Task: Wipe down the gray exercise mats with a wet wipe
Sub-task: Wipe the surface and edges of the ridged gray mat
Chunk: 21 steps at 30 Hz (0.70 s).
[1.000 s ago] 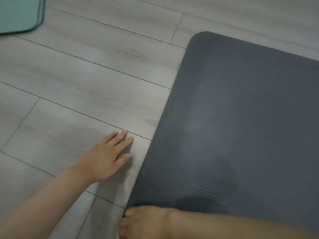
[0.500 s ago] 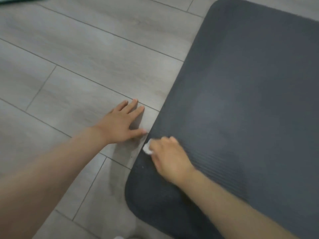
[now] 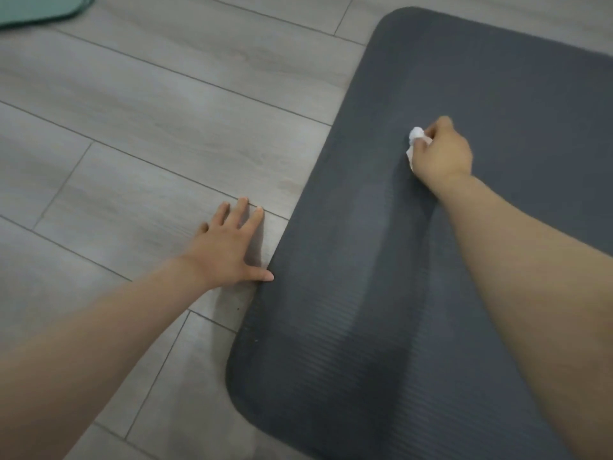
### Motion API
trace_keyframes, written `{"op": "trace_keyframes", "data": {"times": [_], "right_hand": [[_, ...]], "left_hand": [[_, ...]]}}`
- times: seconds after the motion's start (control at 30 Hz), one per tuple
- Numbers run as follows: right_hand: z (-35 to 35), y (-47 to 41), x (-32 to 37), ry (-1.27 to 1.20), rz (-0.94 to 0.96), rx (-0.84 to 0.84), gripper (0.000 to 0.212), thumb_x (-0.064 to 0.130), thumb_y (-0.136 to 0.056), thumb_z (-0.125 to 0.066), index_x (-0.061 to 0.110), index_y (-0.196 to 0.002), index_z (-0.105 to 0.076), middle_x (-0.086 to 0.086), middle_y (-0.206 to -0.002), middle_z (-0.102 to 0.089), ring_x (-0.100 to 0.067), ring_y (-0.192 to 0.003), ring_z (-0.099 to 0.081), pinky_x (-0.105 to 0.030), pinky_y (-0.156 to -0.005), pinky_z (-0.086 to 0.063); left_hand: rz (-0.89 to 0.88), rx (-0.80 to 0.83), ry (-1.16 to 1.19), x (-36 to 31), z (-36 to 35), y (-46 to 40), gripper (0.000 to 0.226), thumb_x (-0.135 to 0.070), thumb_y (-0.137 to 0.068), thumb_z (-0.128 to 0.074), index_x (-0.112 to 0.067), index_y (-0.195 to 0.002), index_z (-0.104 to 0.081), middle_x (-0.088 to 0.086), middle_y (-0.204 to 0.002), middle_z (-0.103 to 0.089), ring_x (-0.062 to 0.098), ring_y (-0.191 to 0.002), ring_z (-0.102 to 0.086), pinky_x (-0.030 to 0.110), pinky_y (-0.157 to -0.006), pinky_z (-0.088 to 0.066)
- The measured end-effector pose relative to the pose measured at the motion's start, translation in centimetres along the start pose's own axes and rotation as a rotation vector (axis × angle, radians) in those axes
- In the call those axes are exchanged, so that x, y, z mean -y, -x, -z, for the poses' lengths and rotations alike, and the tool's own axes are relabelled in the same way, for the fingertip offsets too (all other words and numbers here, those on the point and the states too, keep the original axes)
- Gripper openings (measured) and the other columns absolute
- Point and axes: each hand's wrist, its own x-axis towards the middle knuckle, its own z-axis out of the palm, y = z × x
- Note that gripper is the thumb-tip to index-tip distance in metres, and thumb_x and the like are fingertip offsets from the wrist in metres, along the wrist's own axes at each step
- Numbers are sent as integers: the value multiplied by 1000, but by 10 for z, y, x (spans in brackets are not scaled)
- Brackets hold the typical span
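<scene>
On the wood-plank floor (image 3: 159,104) lies the gray mat (image 3: 497,293), its long edge touching the left hand's (image 3: 229,247) thumb; fingers spread flat on the planks. Right hand (image 3: 441,151) curls around a white wet wipe (image 3: 415,133), pressed onto mat under its fingertips.

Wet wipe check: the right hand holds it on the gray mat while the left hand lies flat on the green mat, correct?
Not quite. In the head view the left hand lies flat on the floor, beside the gray mat, not on the green mat. The right hand does hold the wet wipe on it.
</scene>
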Motion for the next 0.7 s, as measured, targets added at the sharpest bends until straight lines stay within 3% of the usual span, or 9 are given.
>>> {"op": "trace_keyframes", "data": {"times": [0.03, 0.07, 0.13, 0.23, 0.3, 0.37, 0.47, 0.57, 0.7], "right_hand": [[-2, 11, 4, -96, -50, -21, 25, 28, -93, -47, 7, -105, -52, -21, -102, -65, -41, -98, -58, -43, -83, -44], [-9, 33, 11, -93, 39, -22, 22, 24, -93, -47, 5, -104, -53, -23, -100, -65, -42, -94, -59, -44, -79, -45], [-33, 102, 32, -75, 386, 73, 17, 15, -90, -47, 8, -101, -57, -18, -96, -62, -39, -85, -57, -46, -73, -43], [-45, 271, 51, 91, 918, 553, 9, 21, -78, -59, 28, -82, -57, 6, -76, -54, -18, -69, -53, -34, -67, -36], [-59, 342, 37, 106, 1136, 828, 34, 35, -85, -64, 30, -62, -40, 12, -54, -42, 0, -55, -47, -24, -62, -28], [-53, 353, 21, 174, 1259, 760, 44, 36, -99, -50, 27, -58, -39, 15, -50, -42, 4, -52, -41, -16, -59, -26], [-27, 308, 24, 80, 1433, 719, 24, 17, -96, -41, 29, -82, -57, 11, -71, -53, -11, -69, -48, -24, -69, -36], [-21, 195, 38, 26, 1280, 449, 20, 15, -83, -42, 19, -83, -61, -2, -77, -64, -25, -70, -60, -35, -62, -46], [-8, 21, 4, 107, 489, 134, 28, 30, -92, -51, 5, -104, -54, -26, -100, -63, -44, -93, -59, -44, -79, -45]], "left_hand": [[5, 0, 3, -1, 1, -1, 124, -81, -68, -62, -31, -156, 12, 0, -163, 21, 30, -151, 12, 55, -120, -17], [8, 1, 9, -1, 0, -1, 125, -81, -68, -63, -31, -156, 12, -1, -163, 21, 29, -151, 12, 55, -120, -18], [8, -7, 24, -1, 0, -3, 126, -81, -67, -64, -32, -156, 11, -1, -163, 20, 29, -151, 12, 56, -119, -18], [2, -10, 18, 2, -1, -2, 126, -81, -66, -64, -32, -156, 11, -1, -164, 19, 29, -151, 11, 56, -119, -19], [1, -11, 25, 3, 0, -3, 126, -82, -66, -63, -32, -156, 11, -1, -163, 20, 29, -151, 11, 55, -119, -19], [-5, -11, 13, 2, 1, -3, 125, -82, -67, -61, -31, -156, 10, 0, -164, 18, 30, -151, 9, 56, -119, -21], [-4, -43, 43, 2, -2, -4, 115, -79, -73, -57, -29, -157, 4, 0, -165, 13, 30, -151, 7, 58, -117, -23], [0, -65, 56, 3, -4, -4, 111, -77, -76, -57, -29, -157, 2, 0, -165, 12, 29, -151, 6, 59, -117, -22], [7, -58, 60, 1, -4, -6, 113, -77, -75, -58, -30, -157, 3, 0, -165, 12, 29, -151, 7, 58, -118, -21]]}}
